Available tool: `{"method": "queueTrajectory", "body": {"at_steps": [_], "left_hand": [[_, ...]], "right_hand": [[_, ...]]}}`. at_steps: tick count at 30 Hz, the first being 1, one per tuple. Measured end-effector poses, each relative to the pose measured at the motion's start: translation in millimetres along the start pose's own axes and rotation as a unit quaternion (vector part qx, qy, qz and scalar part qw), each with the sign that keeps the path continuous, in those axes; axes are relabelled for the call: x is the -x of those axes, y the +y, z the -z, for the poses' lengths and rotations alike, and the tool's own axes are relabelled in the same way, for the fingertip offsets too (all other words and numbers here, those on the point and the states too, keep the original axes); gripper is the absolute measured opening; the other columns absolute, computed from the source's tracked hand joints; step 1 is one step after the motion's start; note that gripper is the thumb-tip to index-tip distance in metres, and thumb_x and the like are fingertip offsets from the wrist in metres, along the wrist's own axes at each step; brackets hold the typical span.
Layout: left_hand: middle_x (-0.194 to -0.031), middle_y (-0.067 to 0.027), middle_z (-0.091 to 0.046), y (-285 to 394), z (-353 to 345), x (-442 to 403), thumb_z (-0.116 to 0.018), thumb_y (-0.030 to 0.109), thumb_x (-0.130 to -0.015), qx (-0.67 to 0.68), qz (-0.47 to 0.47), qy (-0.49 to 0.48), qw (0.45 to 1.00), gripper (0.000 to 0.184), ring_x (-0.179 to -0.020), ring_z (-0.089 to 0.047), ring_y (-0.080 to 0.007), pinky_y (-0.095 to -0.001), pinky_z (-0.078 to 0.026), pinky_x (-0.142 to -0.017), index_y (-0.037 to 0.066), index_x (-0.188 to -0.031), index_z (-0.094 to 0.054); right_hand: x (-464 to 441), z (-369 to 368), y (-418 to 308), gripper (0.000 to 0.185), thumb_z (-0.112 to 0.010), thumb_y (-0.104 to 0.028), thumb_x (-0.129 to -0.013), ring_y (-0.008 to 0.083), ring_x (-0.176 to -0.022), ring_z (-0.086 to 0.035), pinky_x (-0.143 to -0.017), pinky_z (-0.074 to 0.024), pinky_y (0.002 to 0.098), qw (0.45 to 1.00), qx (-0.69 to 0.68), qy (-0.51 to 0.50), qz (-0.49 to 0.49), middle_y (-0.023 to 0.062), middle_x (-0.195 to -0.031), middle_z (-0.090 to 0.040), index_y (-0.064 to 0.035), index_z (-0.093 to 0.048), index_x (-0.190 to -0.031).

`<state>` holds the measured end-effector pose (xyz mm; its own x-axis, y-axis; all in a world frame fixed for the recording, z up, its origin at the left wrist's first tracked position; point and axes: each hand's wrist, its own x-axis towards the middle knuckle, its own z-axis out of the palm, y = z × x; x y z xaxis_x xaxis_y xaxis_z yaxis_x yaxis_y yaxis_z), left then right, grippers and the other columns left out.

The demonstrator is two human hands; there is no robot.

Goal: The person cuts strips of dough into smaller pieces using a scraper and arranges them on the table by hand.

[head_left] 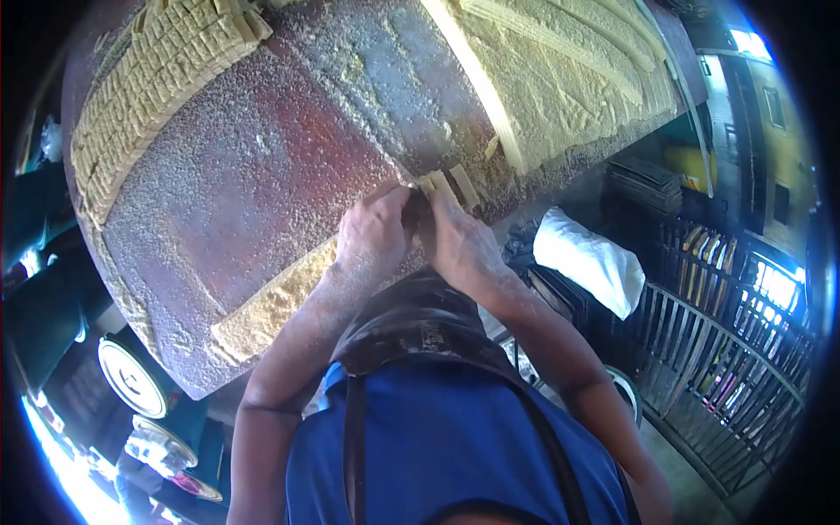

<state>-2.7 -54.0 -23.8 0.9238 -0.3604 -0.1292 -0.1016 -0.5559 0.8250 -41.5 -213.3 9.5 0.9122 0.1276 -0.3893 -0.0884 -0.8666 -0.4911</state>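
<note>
Both hands meet at the near edge of a reddish, crumb-dusted table [306, 131]. My left hand [376, 229] is closed, its fingers curled down and the fingertips hidden. Beside and partly under the left wrist lies a long crumb-coated strip of what looks like dough [280, 302]. My right hand [462, 245] is also closed, its thumb side facing the left hand across a small dark gap. Small pale cut pieces [464, 185] lie by the right fingertips. What either hand grips, if anything, is hidden.
Rows of cut, crumb-coated pieces [157, 96] stand at the far left of the table. Long pale strips [560, 44] and a crumb-covered sheet [569, 114] lie at the right. Beyond the edge are a white sack [586, 262], a slatted rack [700, 324] and a round dial [131, 378].
</note>
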Motion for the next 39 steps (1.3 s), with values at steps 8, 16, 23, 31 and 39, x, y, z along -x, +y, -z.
{"method": "queueTrajectory", "body": {"at_steps": [8, 16, 23, 31, 39], "left_hand": [[-0.096, -0.0144, -0.066, 9.1, 4.1, 5.7, -0.068, 0.005, -0.085, 0.032, 0.001, 0.018, 0.999, 0.013, -0.084, -0.07, -0.0359, -0.0441, -0.057, -0.072, 0.002, -0.097, -0.068], [-0.109, -0.0153, -0.068, 0.2, 11.6, 15.6, -0.07, 0.003, -0.084, 0.001, -0.012, 0.0, 1.0, 0.028, -0.087, -0.072, -0.0328, -0.0395, -0.058, -0.075, -0.001, -0.111, -0.068], [-0.103, -0.0141, -0.069, -8.7, 10.5, 6.0, -0.07, 0.004, -0.084, 0.014, -0.005, -0.019, 1.0, 0.024, -0.089, -0.071, -0.0335, -0.0413, -0.058, -0.078, 0.0, -0.107, -0.068], [-0.103, -0.0155, -0.069, -6.4, 16.9, 22.1, -0.069, 0.002, -0.084, 0.059, -0.016, 0.025, 0.998, 0.022, -0.088, -0.071, -0.0331, -0.0401, -0.057, -0.075, 0.001, -0.106, -0.069], [-0.102, -0.0153, -0.068, -18.3, 17.4, 22.7, -0.069, 0.004, -0.083, 0.04, -0.022, 0.002, 0.999, 0.024, -0.089, -0.07, -0.0356, -0.0427, -0.057, -0.076, 0.001, -0.108, -0.068]], "right_hand": [[14.1, -4.5, 6.7, 0.046, -0.056, -0.015, -0.095, 0.0464, -0.089, -0.067, -0.08, -0.0528, 0.0552, 1.0, 0.004, -0.011, -0.007, 0.0279, -0.109, -0.062, 0.0017, -0.038, -0.134], [48.5, 25.4, -22.3, 0.033, -0.053, -0.02, -0.099, 0.0471, -0.081, -0.067, -0.07, -0.0549, 0.0546, 1.0, -0.002, 0.03, -0.001, 0.028, -0.096, -0.065, 0.0015, -0.042, -0.122], [16.1, 14.9, -22.0, 0.025, -0.053, -0.012, -0.096, 0.0484, -0.085, -0.066, -0.073, -0.0529, 0.0556, 0.998, 0.006, -0.046, -0.051, 0.0281, -0.089, -0.066, 0.0013, -0.044, -0.115], [19.0, 20.0, -27.5, 0.024, -0.058, -0.014, -0.094, 0.0492, -0.079, -0.066, -0.071, -0.0512, 0.057, 0.999, -0.037, 0.001, -0.023, 0.0273, -0.079, -0.065, -0.0009, -0.043, -0.108], [38.1, 39.0, -56.8, 0.023, -0.055, -0.017, -0.097, 0.0508, -0.076, -0.065, -0.068, -0.0513, 0.0586, 0.994, -0.008, -0.082, -0.079, 0.0287, -0.075, -0.064, -0.001, -0.043, -0.109]]}}
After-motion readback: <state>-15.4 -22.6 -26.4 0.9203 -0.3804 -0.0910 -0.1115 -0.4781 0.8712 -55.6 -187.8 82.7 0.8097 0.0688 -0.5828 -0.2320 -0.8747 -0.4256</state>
